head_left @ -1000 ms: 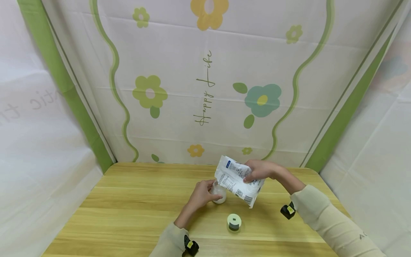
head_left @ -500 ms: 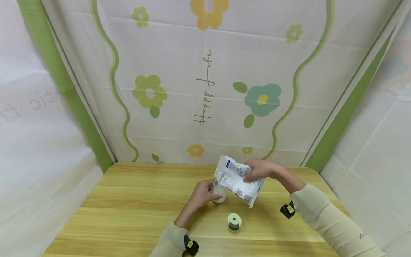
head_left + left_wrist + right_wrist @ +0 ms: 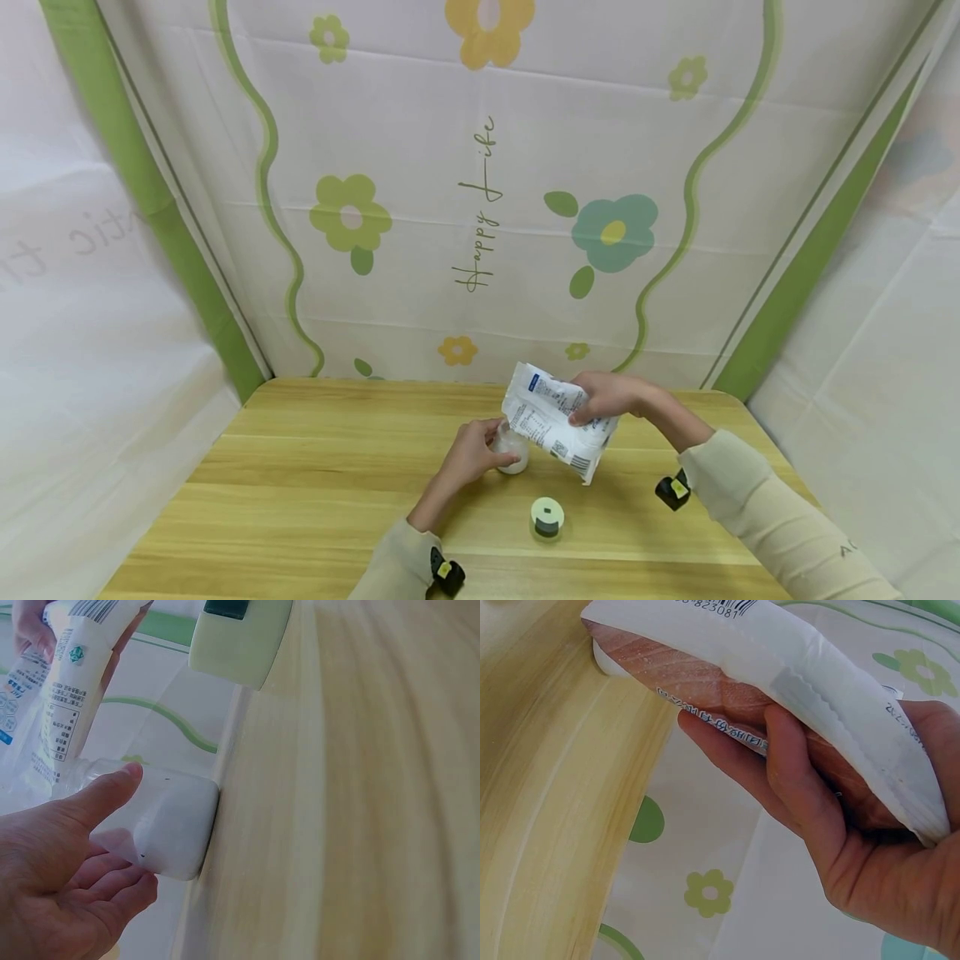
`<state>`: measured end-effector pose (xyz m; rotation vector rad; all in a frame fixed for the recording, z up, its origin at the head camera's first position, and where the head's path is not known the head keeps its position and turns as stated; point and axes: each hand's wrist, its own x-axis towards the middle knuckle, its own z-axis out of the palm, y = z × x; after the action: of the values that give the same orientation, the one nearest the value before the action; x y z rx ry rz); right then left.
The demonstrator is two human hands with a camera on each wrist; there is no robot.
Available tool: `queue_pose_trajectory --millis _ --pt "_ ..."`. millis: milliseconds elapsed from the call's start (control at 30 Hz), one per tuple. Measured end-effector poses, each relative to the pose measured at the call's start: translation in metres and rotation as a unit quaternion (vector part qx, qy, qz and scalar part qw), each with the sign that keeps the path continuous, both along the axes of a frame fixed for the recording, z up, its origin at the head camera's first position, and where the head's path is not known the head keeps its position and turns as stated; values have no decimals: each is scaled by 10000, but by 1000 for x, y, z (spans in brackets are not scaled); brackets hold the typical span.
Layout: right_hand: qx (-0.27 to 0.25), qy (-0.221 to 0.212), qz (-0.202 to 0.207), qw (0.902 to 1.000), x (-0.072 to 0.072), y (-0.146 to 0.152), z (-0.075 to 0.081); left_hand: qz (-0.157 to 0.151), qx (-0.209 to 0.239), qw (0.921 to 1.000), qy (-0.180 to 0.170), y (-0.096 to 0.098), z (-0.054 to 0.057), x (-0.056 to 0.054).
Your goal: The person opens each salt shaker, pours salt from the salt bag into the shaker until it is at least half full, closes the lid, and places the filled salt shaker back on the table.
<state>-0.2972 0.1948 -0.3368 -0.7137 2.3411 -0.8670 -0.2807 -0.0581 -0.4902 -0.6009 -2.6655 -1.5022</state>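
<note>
My left hand (image 3: pixel 474 454) grips a small clear jar (image 3: pixel 512 458) standing on the table, thumb on one side and fingers on the other. White contents fill much of the jar (image 3: pixel 176 825) in the left wrist view. My right hand (image 3: pixel 609 396) holds a white printed packet (image 3: pixel 551 425) with a barcode, tilted so its upper left end overlaps the jar's mouth. The packet's lower end (image 3: pixel 64 727) comes right to the jar's neck. Seen from the right wrist, fingers wrap beneath the packet (image 3: pixel 817 667), which has a pinkish side panel.
A pale green round lid (image 3: pixel 547 518) with a dark grey flap lies on the wooden table (image 3: pixel 300 500), nearer me than the jar. White curtains printed with flowers (image 3: pixel 349 215) enclose the table at the back and both sides.
</note>
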Motion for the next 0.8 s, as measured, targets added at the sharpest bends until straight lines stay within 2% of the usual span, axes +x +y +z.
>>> queue_pose_trajectory --millis 800 --pt "4 9 22 10000 -1 0 1 -9 38 10000 -89 0 1 0"
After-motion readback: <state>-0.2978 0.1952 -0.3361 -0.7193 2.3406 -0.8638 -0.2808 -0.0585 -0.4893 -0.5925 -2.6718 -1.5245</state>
